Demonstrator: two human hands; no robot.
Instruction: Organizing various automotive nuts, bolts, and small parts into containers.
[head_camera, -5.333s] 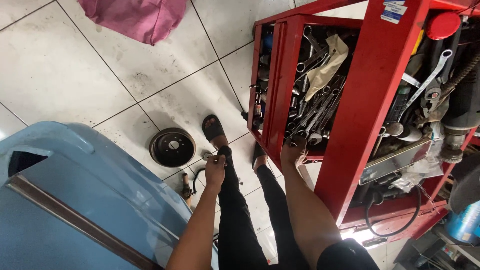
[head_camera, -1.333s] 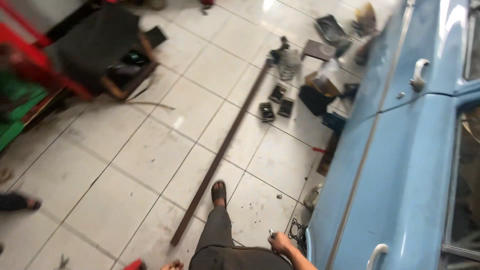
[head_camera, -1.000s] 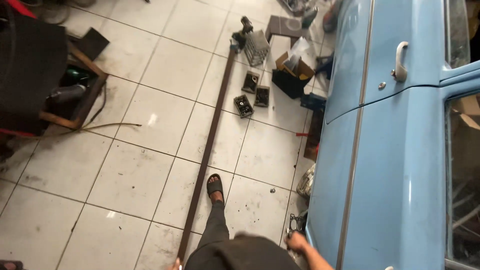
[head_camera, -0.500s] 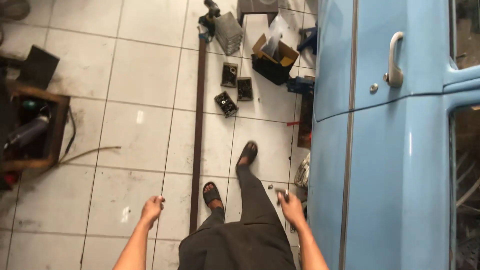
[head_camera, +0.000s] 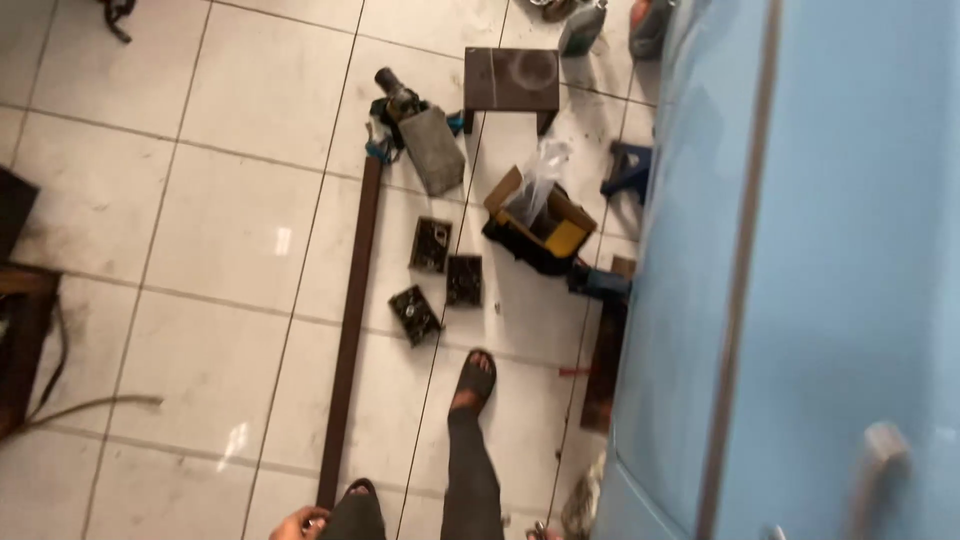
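Only the top of my left hand (head_camera: 298, 523) shows at the bottom edge, close to the near end of a long dark metal bar (head_camera: 350, 320) that lies on the tiled floor. Its fingers are cut off by the frame. A sliver of my right hand (head_camera: 545, 531) peeks in at the bottom edge beside the light blue car body (head_camera: 800, 270). A small metallic bit shows at it, but the grip is hidden. My legs stand between the hands, one sandalled foot (head_camera: 475, 375) forward and the other (head_camera: 360, 495) near the bar.
Three small black trays of parts (head_camera: 430, 245) lie right of the bar. Beyond them are an open cardboard box (head_camera: 540, 225), a grey tool (head_camera: 430, 145), a dark low stool (head_camera: 512, 78) and a small blue stool (head_camera: 628, 170). A dark plank (head_camera: 605, 365) lies along the car.
The view has moved forward along the car and the floor. Both hands have dropped to the bottom edge, and my right foot has stepped ahead.
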